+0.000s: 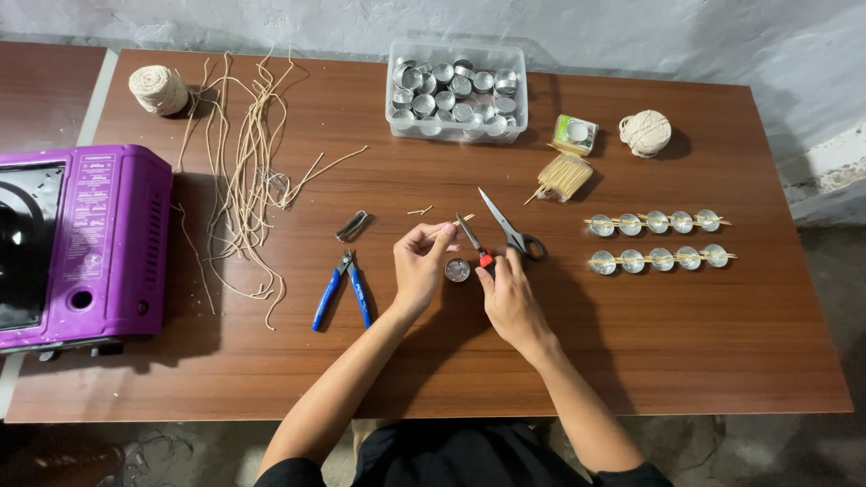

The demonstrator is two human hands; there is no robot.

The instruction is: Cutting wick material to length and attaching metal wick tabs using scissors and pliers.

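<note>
Purple stove cut off left, seemingly.

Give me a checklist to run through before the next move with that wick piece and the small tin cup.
1. Left hand pinches a short wick piece: ok.
2. Right hand grips the red-handled cutters: ok.
3. Small tin cup sits upright on the table between the hands: ok.
4. Cutter blades closed around the wick: cannot tell.
5. Scissors lie clear of the cup, though close to the right hand's fingers: ok.
6. Blue pliers lie apart, left of the left hand: ok.
</note>
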